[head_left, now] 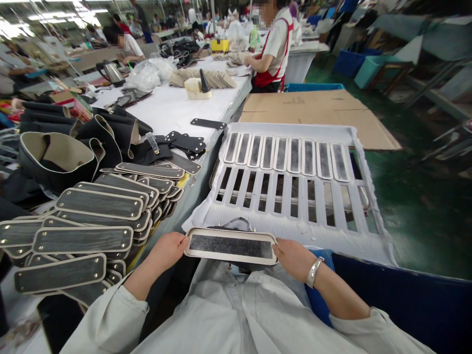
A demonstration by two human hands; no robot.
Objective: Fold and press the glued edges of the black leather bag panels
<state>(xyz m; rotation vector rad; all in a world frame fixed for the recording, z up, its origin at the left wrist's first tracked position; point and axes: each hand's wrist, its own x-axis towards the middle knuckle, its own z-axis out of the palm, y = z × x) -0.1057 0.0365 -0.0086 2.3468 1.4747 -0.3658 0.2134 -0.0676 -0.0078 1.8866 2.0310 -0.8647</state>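
Observation:
Close to my body, a long panel with a pale rim and dark speckled middle (230, 246) is held level between my two hands. My left hand (167, 253) pinches its left end, and my right hand (295, 258), below a silver bangle, grips the right end. Behind and beneath the panel, a dark piece with a curved handle (238, 223) and small metal fittings partly shows; how it joins the panel is hidden. Just beyond, a white slatted frame (306, 223) carries a row of several similar panels (280, 153) along its far half.
Stacks of dark, pale-edged panels with metal studs (83, 239) cover the table at left, beside curled black pieces (62, 157). Farther back are a cream block (198, 88), flat cardboard (306, 108) and a co-worker in a red apron (275, 49). A blue bin (398, 290) stands at right.

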